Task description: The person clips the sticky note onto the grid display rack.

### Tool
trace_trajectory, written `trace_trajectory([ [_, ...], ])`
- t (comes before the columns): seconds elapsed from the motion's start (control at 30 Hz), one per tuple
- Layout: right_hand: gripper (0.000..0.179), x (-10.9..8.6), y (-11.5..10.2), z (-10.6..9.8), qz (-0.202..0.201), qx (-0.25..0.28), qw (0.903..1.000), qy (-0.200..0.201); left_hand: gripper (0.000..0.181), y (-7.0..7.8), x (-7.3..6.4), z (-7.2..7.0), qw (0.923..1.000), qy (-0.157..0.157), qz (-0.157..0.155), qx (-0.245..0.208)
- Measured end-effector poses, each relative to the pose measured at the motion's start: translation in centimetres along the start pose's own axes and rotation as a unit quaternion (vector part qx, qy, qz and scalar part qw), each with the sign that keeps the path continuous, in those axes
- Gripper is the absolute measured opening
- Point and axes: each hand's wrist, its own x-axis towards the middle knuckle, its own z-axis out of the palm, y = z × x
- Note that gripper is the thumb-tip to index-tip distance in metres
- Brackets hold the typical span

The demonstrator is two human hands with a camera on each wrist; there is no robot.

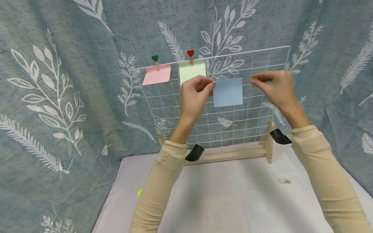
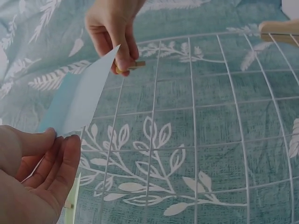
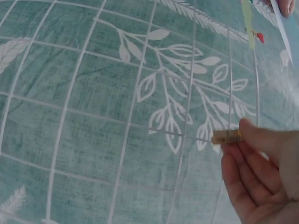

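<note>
The left hand [image 1: 193, 97] is pinching the upper left corner of a blue paper note [image 1: 228, 92] between thumb and fingers, its grip closing on the sheet. The note is hanging in front of a white wire grid panel [image 2: 193, 107]; whether it is touching the wires, I cannot tell. Just beyond its right edge, the right hand [image 1: 279, 87] is pinching a small wooden clothespin [image 3: 226, 136], with a bit of yellow showing at the fingertips. The clothespin's bare wooden end is pointing away from them, and it is staying clear of the note.

To the left along the panel's top rail, a green-heart clothespin [image 1: 155, 59] is holding a pink note [image 1: 157, 74], and a red-heart clothespin [image 1: 190, 55] is holding a pale green note [image 1: 190, 71]. The panel is standing in a wooden base [image 1: 227, 156] on the white worktop [image 1: 233, 194], where a white-heart clothespin [image 1: 285, 181] is lying near the right sleeve [image 1: 320, 174]. A leaf-printed curtain [image 1: 93, 81] is hanging behind.
</note>
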Motion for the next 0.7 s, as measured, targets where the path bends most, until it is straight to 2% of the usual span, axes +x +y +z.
trace_trajectory([
  [0.1,0.015,0.5,-0.2,-0.2,0.011,0.0,0.9998,0.014,0.007,0.1,0.4,0.0,0.9999,-0.004,0.005,0.009],
  [0.2,0.014,1.0,-0.2,-0.5,0.005,-0.004,0.9997,0.023,0.007,0.1,0.7,0.1,0.9999,-0.006,0.0,0.016],
  [0.33,0.016,1.4,-0.3,-0.8,0.005,0.006,0.9998,0.019,0.007,0.1,1.0,0.1,0.9997,-0.005,-0.008,0.022],
  [0.47,0.018,1.6,-0.4,-1.2,0.022,0.027,0.9993,0.01,0.009,0.1,1.4,0.3,0.9995,-0.007,-0.017,0.025],
  [0.7,0.021,2.1,-0.4,-1.8,0.049,0.05,0.9975,0.012,0.009,-0.2,1.7,0.7,0.9971,-0.018,0.004,0.074],
])
